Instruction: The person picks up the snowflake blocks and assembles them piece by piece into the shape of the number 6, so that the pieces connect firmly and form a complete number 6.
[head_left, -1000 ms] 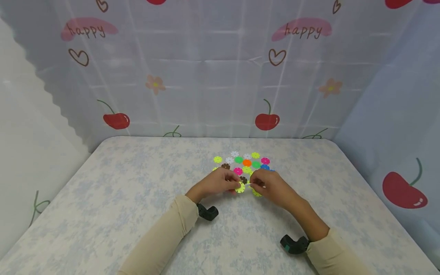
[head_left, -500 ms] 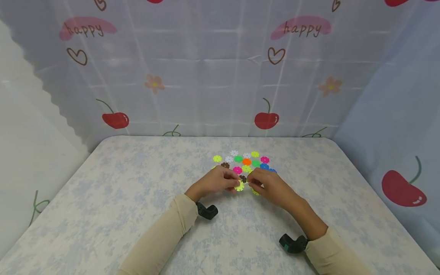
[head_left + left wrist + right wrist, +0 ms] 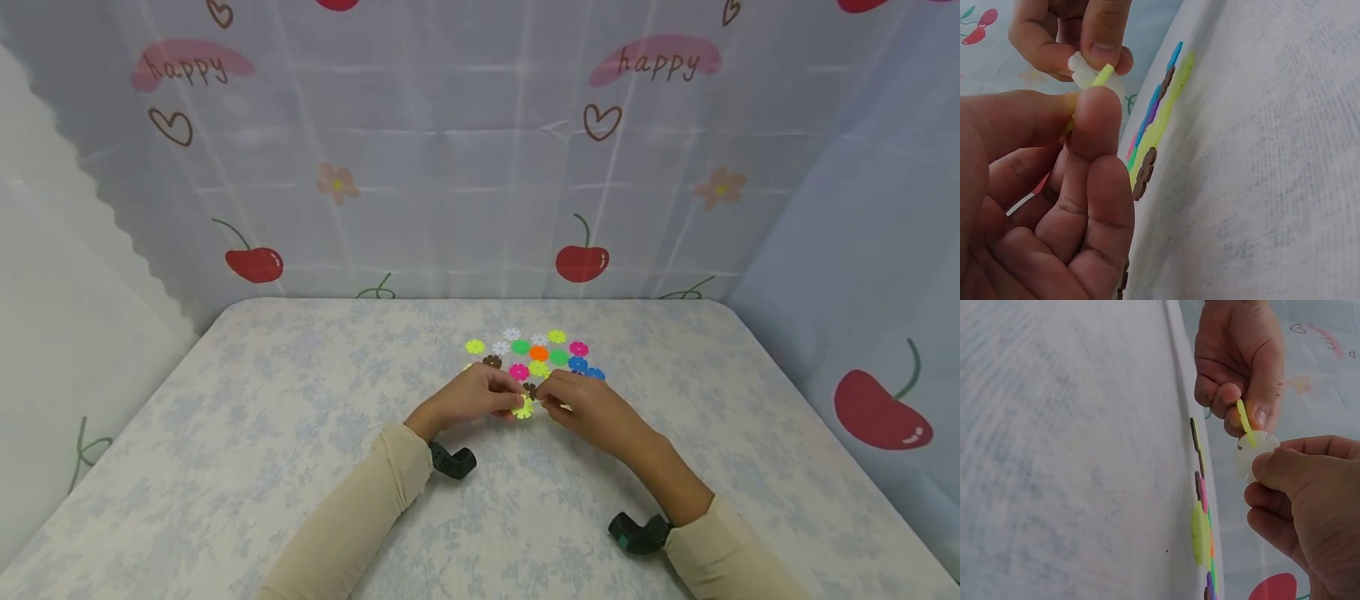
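Note:
My left hand [image 3: 467,397] pinches a yellow notched plastic snowflake disc [image 3: 523,408] between thumb and fingers. My right hand [image 3: 592,408] pinches a white snowflake disc [image 3: 1247,459] by its edge. In the right wrist view the yellow disc's edge meets a notch in the white disc, the two standing crosswise. How deep the joint goes cannot be told. A small patch of red [image 3: 1041,183] shows behind my curled left fingers; its kind is hidden. Both hands are close together, just in front of loose discs on the table.
Several loose snowflake discs lie flat beyond the hands, among them an orange disc [image 3: 538,353], a pink disc [image 3: 519,372] and a blue disc [image 3: 577,364]. They rest on a pale patterned tablecloth [image 3: 262,400]. A printed curtain [image 3: 450,167] hangs behind the table.
My right hand has shifted slightly left, bringing the white disc closer to the yellow one. The left hand stays nearly in place, still pinching the yellow disc.

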`<control>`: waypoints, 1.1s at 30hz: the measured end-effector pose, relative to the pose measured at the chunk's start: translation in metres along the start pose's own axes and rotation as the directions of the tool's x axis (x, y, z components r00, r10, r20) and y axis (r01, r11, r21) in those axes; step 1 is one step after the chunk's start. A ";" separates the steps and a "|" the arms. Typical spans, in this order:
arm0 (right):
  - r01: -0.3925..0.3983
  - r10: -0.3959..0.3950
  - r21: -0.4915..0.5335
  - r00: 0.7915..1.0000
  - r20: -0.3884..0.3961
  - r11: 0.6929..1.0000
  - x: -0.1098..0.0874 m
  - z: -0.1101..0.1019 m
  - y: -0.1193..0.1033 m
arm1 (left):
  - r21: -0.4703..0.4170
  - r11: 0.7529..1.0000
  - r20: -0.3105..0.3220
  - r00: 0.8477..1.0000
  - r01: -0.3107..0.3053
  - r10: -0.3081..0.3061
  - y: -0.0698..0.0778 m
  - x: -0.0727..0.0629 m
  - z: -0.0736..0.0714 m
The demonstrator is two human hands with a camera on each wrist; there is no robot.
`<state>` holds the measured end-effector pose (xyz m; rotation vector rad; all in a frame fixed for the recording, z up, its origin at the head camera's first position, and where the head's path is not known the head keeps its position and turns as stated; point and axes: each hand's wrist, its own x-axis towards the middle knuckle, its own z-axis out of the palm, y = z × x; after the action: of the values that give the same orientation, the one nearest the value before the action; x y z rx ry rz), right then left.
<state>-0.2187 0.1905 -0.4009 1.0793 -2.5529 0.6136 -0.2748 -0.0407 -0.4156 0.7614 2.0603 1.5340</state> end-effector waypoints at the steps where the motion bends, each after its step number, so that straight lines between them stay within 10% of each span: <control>1: -0.002 0.002 0.002 1.000 0.001 1.000 0.000 0.001 0.000 | 0.000 1.000 0.001 1.000 -0.003 0.003 -0.001 0.000 0.000; 14: 0.005 -0.006 -0.017 0.998 -0.059 1.000 -0.002 0.009 0.001 | -0.005 1.000 -0.024 1.000 -0.010 0.009 -0.004 0.001 0.004; 20: -0.085 0.083 0.023 0.995 0.062 0.996 0.001 0.006 -0.002 | 0.024 0.998 -0.018 0.999 0.051 -0.051 -0.003 0.000 0.004; 33: -0.402 0.431 -0.161 0.870 0.240 0.901 -0.007 -0.005 0.012 | 0.135 0.983 -0.022 0.992 0.127 -0.125 -0.005 -0.002 -0.004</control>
<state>-0.2227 0.2048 -0.4024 0.6042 -3.0540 0.4416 -0.2767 -0.0467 -0.4192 0.6565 2.1969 1.3444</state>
